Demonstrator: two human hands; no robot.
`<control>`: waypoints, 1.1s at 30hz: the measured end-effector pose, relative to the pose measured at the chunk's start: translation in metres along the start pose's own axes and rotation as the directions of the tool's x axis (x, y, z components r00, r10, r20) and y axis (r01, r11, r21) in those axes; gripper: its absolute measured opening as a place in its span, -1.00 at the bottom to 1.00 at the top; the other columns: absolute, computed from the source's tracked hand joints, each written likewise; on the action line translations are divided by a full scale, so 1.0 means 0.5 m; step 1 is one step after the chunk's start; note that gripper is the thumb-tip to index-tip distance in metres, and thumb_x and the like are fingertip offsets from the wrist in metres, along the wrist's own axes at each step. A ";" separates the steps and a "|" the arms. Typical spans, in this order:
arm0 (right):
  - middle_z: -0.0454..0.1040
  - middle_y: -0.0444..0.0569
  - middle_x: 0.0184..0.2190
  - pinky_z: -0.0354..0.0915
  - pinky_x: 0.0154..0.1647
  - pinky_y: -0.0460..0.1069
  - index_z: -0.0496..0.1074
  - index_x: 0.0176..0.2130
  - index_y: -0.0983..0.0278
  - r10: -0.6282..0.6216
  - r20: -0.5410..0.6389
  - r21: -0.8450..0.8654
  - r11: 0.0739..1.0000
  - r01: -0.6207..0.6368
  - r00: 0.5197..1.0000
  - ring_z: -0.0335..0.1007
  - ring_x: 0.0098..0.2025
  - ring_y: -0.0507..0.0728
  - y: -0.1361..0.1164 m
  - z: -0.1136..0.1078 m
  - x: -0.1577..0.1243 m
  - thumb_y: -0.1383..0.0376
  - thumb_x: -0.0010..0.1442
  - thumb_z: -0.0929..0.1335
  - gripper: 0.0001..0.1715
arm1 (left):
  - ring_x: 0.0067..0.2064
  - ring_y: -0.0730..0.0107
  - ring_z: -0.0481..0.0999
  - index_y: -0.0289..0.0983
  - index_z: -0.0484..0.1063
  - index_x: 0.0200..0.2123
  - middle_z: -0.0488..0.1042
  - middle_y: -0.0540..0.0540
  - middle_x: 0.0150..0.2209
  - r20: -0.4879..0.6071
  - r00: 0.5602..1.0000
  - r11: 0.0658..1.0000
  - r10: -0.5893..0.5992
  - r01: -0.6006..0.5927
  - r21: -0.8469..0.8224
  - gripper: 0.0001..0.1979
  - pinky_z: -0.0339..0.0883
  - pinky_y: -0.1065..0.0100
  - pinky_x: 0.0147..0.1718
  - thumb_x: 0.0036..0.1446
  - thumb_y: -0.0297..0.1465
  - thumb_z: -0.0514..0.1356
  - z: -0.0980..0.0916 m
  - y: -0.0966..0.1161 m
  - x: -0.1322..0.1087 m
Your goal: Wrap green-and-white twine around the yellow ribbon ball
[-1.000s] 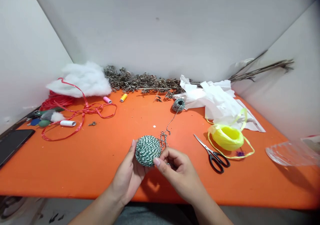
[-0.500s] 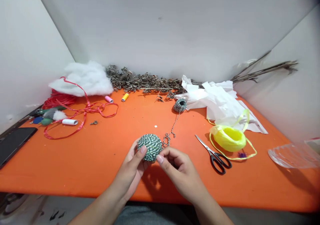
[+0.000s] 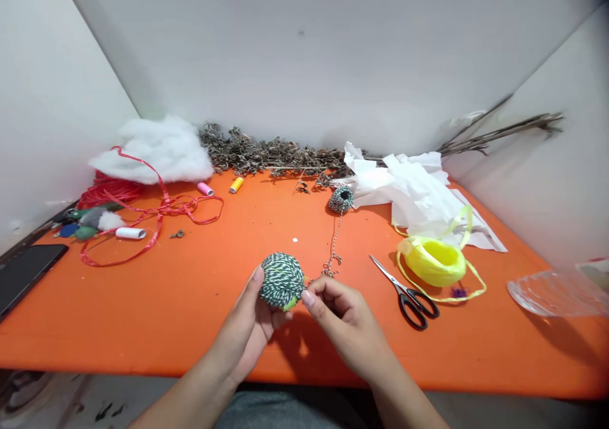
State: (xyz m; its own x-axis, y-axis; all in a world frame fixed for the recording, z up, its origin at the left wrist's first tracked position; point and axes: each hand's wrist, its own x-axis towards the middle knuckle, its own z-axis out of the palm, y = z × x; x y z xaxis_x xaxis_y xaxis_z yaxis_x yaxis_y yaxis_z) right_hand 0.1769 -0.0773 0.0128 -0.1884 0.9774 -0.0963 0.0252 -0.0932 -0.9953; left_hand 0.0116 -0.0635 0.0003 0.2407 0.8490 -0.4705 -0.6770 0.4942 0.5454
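Note:
Wrapped around a ball of green-and-white twine (image 3: 281, 279) is my left hand (image 3: 250, 321), its thumb on the near left side and fingers beneath. A bit of bright yellow-green shows at the ball's lower edge. My right hand (image 3: 340, 318) pinches the twine at the ball's right side between thumb and forefinger. From there a loose twine strand (image 3: 335, 238) runs back, kinked in small curls, to a smaller hollow twine roll (image 3: 341, 199) on the orange table (image 3: 200, 308).
Scissors (image 3: 406, 299) lie right of my hands, beside a yellow ribbon roll (image 3: 435, 264). White paper (image 3: 409, 181) and dried plants (image 3: 271, 156) line the back. Red ribbon (image 3: 157, 213), cotton stuffing (image 3: 152, 150) and a phone (image 3: 31, 277) are leftward; a clear plastic piece (image 3: 554, 294) lies right.
The ball has turned in my left hand, bringing the yellow-green patch into sight. The curled strand by my right hand has shifted and straightened somewhat.

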 end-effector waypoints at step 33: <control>0.35 -0.16 -0.46 0.19 -0.37 -0.09 0.39 -0.34 0.27 0.003 0.016 0.027 1.000 -0.004 1.000 0.25 -0.40 0.01 -0.018 -0.004 -0.009 0.02 0.30 0.38 -0.61 | -0.32 0.30 0.62 -0.30 0.59 -0.21 0.65 -0.16 -0.28 0.015 0.997 0.997 -0.071 0.072 -0.026 -0.66 0.49 0.41 -0.43 0.04 -0.18 0.42 -0.003 -0.001 -0.008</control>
State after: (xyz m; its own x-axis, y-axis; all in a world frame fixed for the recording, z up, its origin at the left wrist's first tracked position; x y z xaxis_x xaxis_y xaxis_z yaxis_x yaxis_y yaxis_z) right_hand 0.1796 -0.0802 0.0223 -0.2039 0.9739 -0.0995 -0.0006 -0.1017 -0.9948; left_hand 0.0098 -0.0673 0.0007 0.2987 0.8143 -0.4976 -0.6759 0.5487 0.4921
